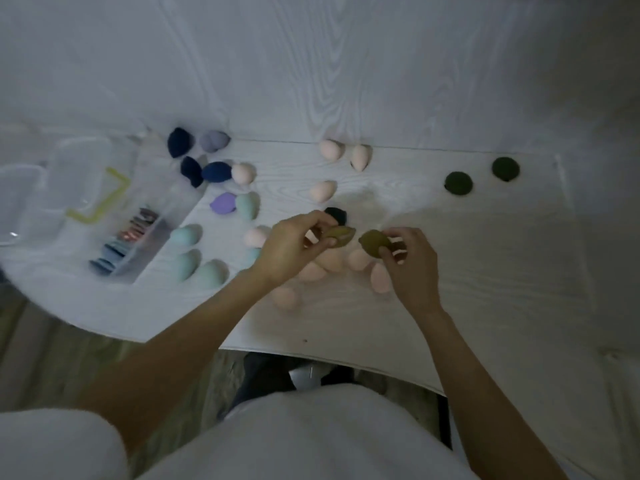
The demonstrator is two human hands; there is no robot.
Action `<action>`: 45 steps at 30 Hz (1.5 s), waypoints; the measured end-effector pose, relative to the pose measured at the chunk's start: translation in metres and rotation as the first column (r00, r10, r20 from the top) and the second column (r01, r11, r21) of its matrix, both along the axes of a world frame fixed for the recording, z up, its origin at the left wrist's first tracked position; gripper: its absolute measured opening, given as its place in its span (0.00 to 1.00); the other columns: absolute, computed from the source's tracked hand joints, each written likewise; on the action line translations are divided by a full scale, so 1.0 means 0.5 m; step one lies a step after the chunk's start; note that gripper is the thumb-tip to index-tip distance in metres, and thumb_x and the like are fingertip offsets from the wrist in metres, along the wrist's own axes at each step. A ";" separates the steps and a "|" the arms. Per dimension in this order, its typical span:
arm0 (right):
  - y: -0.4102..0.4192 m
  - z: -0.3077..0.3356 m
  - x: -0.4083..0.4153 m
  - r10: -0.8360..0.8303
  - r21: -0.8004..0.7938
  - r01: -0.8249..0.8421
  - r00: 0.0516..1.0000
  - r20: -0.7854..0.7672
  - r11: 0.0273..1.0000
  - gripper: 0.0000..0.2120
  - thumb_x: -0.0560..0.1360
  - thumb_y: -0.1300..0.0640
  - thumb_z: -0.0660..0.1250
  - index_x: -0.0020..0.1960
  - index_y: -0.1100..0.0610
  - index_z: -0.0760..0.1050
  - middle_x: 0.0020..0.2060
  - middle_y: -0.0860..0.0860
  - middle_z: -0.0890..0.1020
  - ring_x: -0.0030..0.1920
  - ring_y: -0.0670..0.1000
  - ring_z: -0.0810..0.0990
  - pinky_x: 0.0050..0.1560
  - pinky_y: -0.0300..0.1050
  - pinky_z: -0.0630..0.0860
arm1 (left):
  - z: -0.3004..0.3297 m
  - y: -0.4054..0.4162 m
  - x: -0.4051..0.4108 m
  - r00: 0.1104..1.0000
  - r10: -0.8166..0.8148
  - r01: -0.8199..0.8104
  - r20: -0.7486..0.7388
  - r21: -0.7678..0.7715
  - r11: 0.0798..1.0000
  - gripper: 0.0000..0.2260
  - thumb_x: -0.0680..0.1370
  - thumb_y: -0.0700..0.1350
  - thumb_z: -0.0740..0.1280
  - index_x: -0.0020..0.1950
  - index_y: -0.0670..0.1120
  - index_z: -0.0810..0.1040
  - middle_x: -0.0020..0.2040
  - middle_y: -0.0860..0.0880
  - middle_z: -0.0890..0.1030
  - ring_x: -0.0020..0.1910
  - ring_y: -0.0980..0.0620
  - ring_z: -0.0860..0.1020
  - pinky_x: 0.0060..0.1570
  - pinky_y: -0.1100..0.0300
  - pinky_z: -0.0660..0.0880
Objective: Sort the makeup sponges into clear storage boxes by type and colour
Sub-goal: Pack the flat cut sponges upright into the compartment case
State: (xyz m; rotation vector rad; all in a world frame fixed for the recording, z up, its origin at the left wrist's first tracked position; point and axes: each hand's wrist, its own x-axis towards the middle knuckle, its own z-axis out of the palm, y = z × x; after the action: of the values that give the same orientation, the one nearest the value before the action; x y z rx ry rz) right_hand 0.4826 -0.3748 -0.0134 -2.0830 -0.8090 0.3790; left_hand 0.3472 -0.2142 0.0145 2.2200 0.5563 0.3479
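Note:
My left hand (294, 245) pinches an olive sponge with a flat cut face (341, 234) just above the white table (467, 271). Close beside it, my right hand (410, 265) grips a second olive sponge (374, 242). Several pink sponges (332, 259) lie under and around both hands. A dark sponge (336, 214) sits just behind my left fingers. Two dark green sponges (459, 183) (505, 169) rest far right. Navy sponges (178, 142), lilac sponges (214, 141) and mint sponges (185, 234) are scattered at the left.
A clear storage box (162, 209) at the left holds flat blue and brownish puffs (119, 244). Clear lids and boxes, one with a yellow-green seal (104, 199), lie beyond it. More pink sponges (330, 149) sit near the wall. The table's front edge runs just below my forearms.

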 end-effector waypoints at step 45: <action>0.709 -0.006 -0.451 0.173 -0.131 -0.166 0.984 0.046 0.977 0.07 0.74 0.58 0.67 0.50 0.59 0.76 0.43 0.53 0.81 0.42 0.51 0.78 0.43 0.51 0.77 | -0.086 0.620 -0.415 0.906 -0.309 0.414 -0.288 0.464 0.783 0.14 0.72 0.49 0.57 0.41 0.48 0.82 0.41 0.51 0.83 0.38 0.51 0.80 0.53 0.53 0.74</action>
State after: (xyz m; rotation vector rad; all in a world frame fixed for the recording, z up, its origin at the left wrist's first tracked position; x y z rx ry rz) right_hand 0.2572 -0.0204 -0.0164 -2.1568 -1.0245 0.4760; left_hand 0.1396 0.0960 -0.0284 2.8423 0.1160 0.0692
